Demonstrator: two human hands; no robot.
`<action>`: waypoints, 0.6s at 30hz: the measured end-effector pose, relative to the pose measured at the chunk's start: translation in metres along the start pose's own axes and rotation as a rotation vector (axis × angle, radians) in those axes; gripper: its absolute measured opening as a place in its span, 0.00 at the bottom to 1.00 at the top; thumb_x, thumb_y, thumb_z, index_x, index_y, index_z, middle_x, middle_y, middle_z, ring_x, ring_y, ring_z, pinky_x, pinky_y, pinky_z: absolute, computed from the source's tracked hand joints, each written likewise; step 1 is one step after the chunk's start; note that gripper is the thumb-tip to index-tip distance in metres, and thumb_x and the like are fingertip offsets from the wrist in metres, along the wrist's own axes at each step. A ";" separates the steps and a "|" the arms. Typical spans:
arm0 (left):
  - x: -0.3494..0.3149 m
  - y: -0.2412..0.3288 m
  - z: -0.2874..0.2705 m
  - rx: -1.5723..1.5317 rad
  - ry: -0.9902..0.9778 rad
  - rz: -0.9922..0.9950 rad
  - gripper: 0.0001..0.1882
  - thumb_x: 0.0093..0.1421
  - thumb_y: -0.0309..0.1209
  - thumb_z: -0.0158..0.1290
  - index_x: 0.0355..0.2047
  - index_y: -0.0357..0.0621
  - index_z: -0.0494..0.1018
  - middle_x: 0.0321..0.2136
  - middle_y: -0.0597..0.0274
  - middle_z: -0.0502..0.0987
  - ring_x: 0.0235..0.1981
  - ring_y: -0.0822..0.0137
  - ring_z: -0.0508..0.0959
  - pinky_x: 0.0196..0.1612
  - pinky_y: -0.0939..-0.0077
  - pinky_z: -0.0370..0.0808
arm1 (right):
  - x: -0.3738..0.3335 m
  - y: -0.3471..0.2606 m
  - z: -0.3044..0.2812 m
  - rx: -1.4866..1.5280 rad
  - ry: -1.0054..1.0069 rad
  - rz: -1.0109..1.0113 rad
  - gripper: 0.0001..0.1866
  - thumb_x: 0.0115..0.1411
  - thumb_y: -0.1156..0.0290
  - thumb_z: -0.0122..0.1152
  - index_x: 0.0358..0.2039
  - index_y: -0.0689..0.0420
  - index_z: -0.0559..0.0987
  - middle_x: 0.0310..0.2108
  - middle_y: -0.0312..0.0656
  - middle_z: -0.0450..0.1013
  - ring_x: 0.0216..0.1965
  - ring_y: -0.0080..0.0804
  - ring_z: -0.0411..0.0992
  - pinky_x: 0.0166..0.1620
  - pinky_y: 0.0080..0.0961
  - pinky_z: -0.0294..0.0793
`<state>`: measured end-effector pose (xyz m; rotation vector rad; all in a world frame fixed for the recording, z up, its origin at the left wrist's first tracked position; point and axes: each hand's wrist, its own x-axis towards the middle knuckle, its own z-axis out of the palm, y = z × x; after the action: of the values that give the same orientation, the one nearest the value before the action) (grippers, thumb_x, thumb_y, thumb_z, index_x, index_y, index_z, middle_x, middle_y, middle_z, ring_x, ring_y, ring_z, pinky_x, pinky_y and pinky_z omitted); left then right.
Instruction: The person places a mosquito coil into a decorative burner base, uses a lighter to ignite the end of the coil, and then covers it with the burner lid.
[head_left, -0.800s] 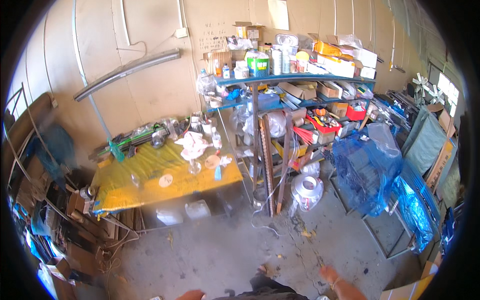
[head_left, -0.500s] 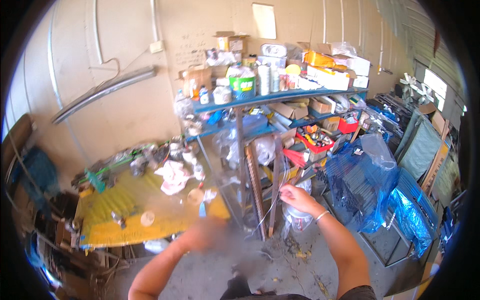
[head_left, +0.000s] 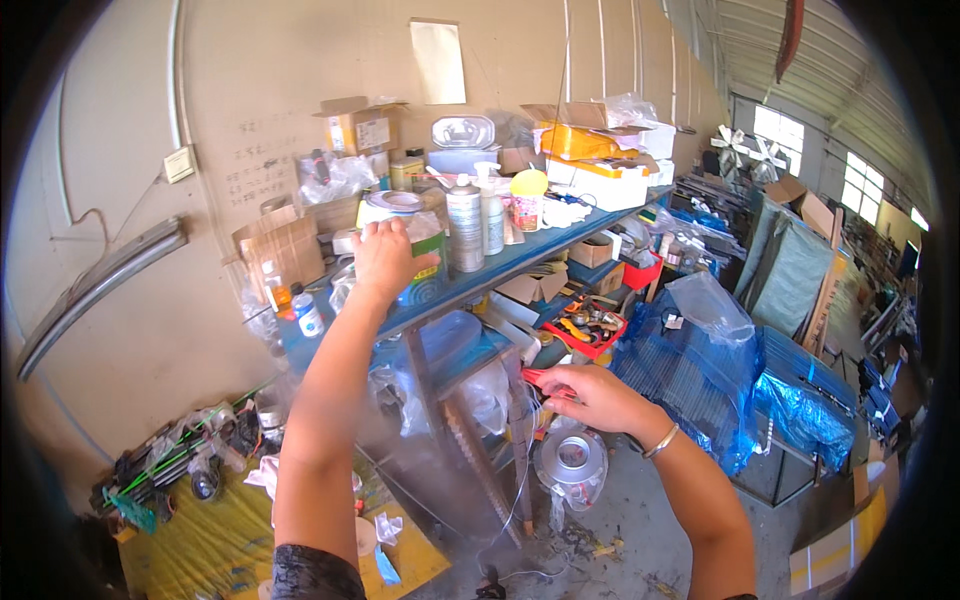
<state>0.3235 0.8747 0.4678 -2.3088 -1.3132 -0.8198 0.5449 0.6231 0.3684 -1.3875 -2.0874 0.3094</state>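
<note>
My left hand (head_left: pixel 385 262) is raised to the blue shelf's top, against the front of a green tin (head_left: pixel 428 268). Its fingers point up and the thumb stands apart; I make out nothing held. Beside the tin stand a grey spray can (head_left: pixel 465 225) and a white pump bottle (head_left: pixel 491 215). Lower and to the right, my right hand (head_left: pixel 598 398), with a bracelet on its wrist, is closed in a pinch on a thin white cord (head_left: pixel 524 470) that trails down toward the floor. Just past its fingertips shows something red (head_left: pixel 530 376), partly hidden.
Cartons and bottles crowd the blue shelf (head_left: pixel 530 255). Red bins (head_left: pixel 590 345) hold tools below. Blue-wrapped bundles (head_left: pixel 680 370) lie to the right. A plastic-wrapped round object (head_left: pixel 572 458) sits under my right hand. The low yellow-topped table (head_left: pixel 225 530) is at lower left.
My left hand has risen from low over the floor to the green tin on the shelf. The view has swung right. My right hand stays low, still pinched at the cord.
</note>
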 end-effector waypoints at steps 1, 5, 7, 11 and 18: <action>0.008 0.000 0.008 -0.027 -0.161 -0.078 0.30 0.45 0.49 0.64 0.41 0.39 0.74 0.47 0.56 0.73 0.51 0.57 0.70 0.53 0.47 0.63 | 0.000 0.008 0.000 -0.033 -0.021 0.024 0.14 0.58 0.70 0.60 0.44 0.60 0.74 0.36 0.45 0.76 0.39 0.36 0.76 0.42 0.29 0.74; -0.017 0.008 0.048 -0.133 0.232 0.048 0.20 0.40 0.37 0.66 0.35 0.48 0.76 0.39 0.62 0.73 0.46 0.58 0.71 0.52 0.46 0.62 | -0.007 0.032 0.000 -0.056 -0.059 0.071 0.13 0.58 0.71 0.59 0.43 0.59 0.75 0.34 0.44 0.77 0.36 0.35 0.76 0.40 0.28 0.74; -0.037 0.021 0.049 -0.184 0.438 0.086 0.19 0.38 0.32 0.66 0.34 0.51 0.76 0.34 0.63 0.72 0.43 0.59 0.71 0.53 0.45 0.61 | -0.011 0.042 0.000 0.029 -0.062 0.107 0.13 0.57 0.71 0.59 0.43 0.60 0.75 0.34 0.44 0.77 0.35 0.35 0.76 0.39 0.28 0.74; -0.064 0.025 0.044 -0.179 0.538 0.259 0.15 0.42 0.29 0.62 0.34 0.52 0.76 0.31 0.66 0.69 0.38 0.62 0.70 0.56 0.43 0.57 | 0.000 0.044 -0.001 0.061 -0.021 0.021 0.14 0.57 0.71 0.60 0.43 0.60 0.74 0.34 0.44 0.77 0.35 0.35 0.76 0.39 0.28 0.74; -0.108 0.058 0.011 -0.152 0.607 0.397 0.18 0.38 0.28 0.64 0.33 0.50 0.74 0.30 0.67 0.68 0.37 0.64 0.70 0.57 0.43 0.56 | 0.009 -0.014 -0.043 -0.068 0.263 -0.151 0.12 0.55 0.72 0.62 0.40 0.59 0.75 0.33 0.43 0.75 0.35 0.38 0.75 0.37 0.30 0.74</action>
<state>0.3341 0.7807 0.3892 -2.0661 -0.5298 -1.3592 0.5573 0.6195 0.4125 -1.2270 -1.9832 -0.0076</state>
